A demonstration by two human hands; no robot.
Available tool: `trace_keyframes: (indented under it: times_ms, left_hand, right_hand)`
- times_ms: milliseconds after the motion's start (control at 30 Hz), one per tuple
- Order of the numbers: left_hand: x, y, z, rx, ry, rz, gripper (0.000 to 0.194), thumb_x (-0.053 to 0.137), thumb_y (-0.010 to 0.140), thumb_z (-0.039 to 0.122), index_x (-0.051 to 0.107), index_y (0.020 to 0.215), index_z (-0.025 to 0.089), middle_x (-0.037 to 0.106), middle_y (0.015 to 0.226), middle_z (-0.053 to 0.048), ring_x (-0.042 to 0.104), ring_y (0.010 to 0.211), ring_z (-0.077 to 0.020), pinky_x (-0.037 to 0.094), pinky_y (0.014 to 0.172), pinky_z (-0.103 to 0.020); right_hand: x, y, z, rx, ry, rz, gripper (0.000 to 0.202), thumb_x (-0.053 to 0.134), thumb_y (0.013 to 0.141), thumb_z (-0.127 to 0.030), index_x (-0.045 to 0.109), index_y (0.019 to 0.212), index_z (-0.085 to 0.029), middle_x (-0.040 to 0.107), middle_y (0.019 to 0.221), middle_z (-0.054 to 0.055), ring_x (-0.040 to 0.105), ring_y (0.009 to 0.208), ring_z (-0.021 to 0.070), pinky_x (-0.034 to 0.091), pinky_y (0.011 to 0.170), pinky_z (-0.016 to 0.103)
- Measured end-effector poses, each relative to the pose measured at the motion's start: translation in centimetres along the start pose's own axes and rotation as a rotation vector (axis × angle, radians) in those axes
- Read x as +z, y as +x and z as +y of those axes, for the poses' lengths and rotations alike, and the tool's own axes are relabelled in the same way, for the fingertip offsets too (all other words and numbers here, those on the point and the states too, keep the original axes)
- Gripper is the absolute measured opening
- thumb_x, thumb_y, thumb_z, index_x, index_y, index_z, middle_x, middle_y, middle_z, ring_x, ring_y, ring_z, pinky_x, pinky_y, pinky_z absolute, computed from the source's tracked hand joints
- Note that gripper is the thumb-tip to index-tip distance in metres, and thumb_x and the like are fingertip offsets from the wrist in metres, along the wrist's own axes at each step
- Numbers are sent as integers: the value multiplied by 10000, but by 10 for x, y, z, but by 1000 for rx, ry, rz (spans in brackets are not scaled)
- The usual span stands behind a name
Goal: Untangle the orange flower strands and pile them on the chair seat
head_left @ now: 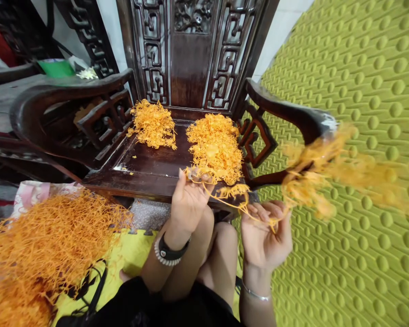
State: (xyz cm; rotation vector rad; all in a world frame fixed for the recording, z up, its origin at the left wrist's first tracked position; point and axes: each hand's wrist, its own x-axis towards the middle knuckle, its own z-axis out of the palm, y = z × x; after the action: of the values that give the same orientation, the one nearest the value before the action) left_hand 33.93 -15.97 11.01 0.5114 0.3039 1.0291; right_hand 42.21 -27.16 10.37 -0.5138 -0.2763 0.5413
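In the head view, an orange stringy strand stretches between my two hands. My left hand pinches its left end at the front edge of the dark wooden chair seat. To the right, my right hand is closed on the strand, beside a blurred orange bunch that spreads past the chair's arm. Two piles of curly orange pieces lie on the seat: a smaller left pile and a larger right pile, just beyond my left hand.
A big heap of orange strands lies at the lower left, by a pink and white cloth. The chair's curved right arm rises beside the yellow-green textured surface. A green container stands at the upper left.
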Motion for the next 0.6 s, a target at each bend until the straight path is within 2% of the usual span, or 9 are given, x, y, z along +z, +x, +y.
trace_keyframes:
  times_ms: [67, 133, 200, 300, 367, 467, 533, 600]
  left_hand:
    - [1, -1, 5, 53, -68, -13, 254, 500, 915, 438, 568, 790, 228, 627, 808, 19, 623, 815, -115, 520, 849, -296]
    - [0, -4, 10, 110, -29, -99, 255, 557, 882, 443, 570, 763, 218, 610, 809, 16, 619, 819, -117, 521, 853, -296]
    - [-5, -10, 16, 181, 91, -194, 253, 596, 860, 426, 582, 744, 202, 596, 808, 5, 614, 806, -121, 529, 833, -297]
    - [-13, -25, 24, 276, 320, -278, 219, 589, 877, 353, 615, 740, 185, 602, 823, -9, 614, 759, -119, 540, 750, -276]
    - [-20, -37, 30, 322, 430, -318, 232, 550, 902, 343, 626, 742, 194, 627, 849, -16, 627, 756, -129, 541, 724, -283]
    - [-29, -51, 42, 332, 681, -379, 352, 466, 935, 407, 657, 722, 202, 686, 951, -52, 648, 803, -165, 538, 723, -310]
    - [-34, -56, 54, 283, 977, -347, 372, 471, 931, 425, 685, 727, 199, 703, 972, -57, 628, 691, -137, 514, 627, -275]
    - [-34, -58, 66, 319, 1238, -210, 294, 543, 901, 408, 691, 749, 204, 701, 887, -31, 565, 574, -103, 467, 550, -248]
  right_hand:
    - [2, -2, -3, 101, 37, -39, 204, 760, 714, -286, 580, 780, -219, 406, 581, -68, 383, 512, 90, 426, 523, 233]
    - [3, -6, -6, 165, 21, -74, 268, 758, 709, -386, 603, 825, -202, 353, 553, -73, 331, 498, 90, 379, 475, 223]
    - [4, -9, -11, 164, 3, -90, 347, 696, 744, -510, 629, 871, -194, 328, 542, -71, 308, 501, 95, 367, 471, 227]
    - [8, -10, -26, 113, 11, -162, 357, 669, 753, -553, 633, 792, -200, 276, 506, -71, 286, 484, 99, 345, 459, 231]
    - [13, -10, -38, 104, 14, -275, 351, 675, 757, -542, 598, 673, -210, 250, 472, -69, 272, 455, 100, 315, 438, 234]
    - [19, -11, -53, 83, 12, -519, 525, 650, 772, -568, 426, 469, -202, 221, 400, -56, 258, 410, 103, 287, 423, 254]
    - [21, -14, -60, 78, -2, -606, 621, 622, 778, -600, 323, 415, -194, 203, 378, -45, 262, 406, 109, 297, 434, 269]
    - [20, -15, -65, 122, -27, -555, 649, 594, 786, -620, 299, 399, -190, 214, 391, -35, 274, 418, 113, 320, 454, 276]
